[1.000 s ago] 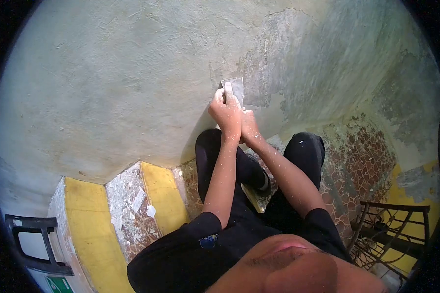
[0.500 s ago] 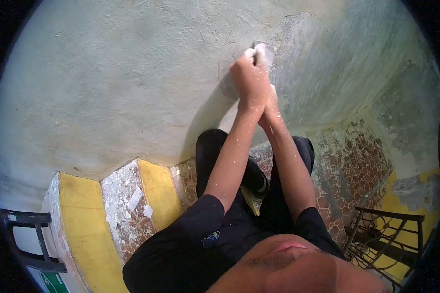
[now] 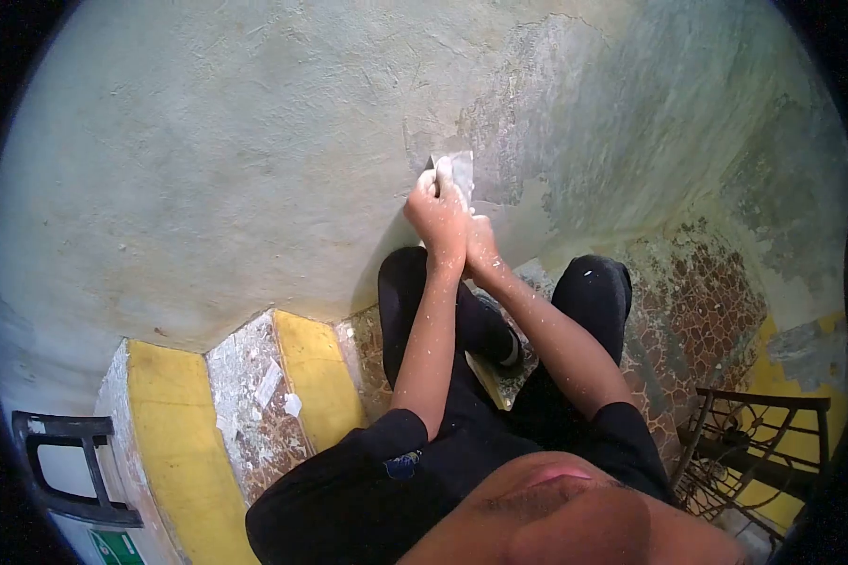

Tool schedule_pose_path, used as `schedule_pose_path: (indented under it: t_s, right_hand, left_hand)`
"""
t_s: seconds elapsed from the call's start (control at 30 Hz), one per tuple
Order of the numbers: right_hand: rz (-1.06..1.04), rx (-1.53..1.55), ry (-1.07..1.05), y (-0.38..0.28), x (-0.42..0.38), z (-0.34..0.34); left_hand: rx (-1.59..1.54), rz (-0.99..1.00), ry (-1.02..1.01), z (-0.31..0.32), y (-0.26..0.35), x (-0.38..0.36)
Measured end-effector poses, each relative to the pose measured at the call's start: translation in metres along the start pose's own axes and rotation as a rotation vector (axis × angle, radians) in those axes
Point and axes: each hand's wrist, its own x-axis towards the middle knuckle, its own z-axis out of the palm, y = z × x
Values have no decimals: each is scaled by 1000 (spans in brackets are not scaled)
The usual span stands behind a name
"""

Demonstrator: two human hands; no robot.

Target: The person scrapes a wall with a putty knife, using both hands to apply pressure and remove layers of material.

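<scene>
A flat metal scraper (image 3: 463,169) lies with its blade against the grey-green wall (image 3: 254,141), just above knee height. My left hand (image 3: 435,215) is closed at the blade, its fingers dusted white and pressed on the metal. Just below and to the right, my right hand (image 3: 481,247) is closed too, partly hidden behind the left, around where the handle lies. The handle itself is out of sight. Around the blade the wall is patchy, with rough scraped plaster to the right and smoother paint to the left. White flecks dot both forearms.
Steps with yellow edges (image 3: 174,424) descend at the left, with paint flakes (image 3: 268,384) on one tread. Brown patterned tiles (image 3: 697,301) lie to the right. A wrought-iron railing (image 3: 758,443) stands at lower right, and a black frame (image 3: 75,466) at lower left.
Both hands and the scraper have moved down the wall and slightly left, closer to my knees. The right knee has come further into view. The hands keep their hold.
</scene>
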Motion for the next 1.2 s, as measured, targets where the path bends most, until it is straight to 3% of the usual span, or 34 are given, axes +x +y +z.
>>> schedule_pose_path:
  t_s: [0.27,0.37,0.47,0.63,1.2]
  right_hand:
    - [3,43,-1,-4,-5,6]
    - [-69,-153,1,-10,-8,4]
    - [37,-38,3,-17,-15,1]
    - [-96,-109,-5,-15,-15,-2]
    - [35,95,-48,-41,-29,4]
  left_hand:
    - [0,21,6,-8,-9,2]
    - [-18,26,11,-8,-11,3]
    - [-32,-4,2,-8,-12,5]
    - [-15,-19,5,-5,-11,5]
    - [-39,71,27,-4,-10,15]
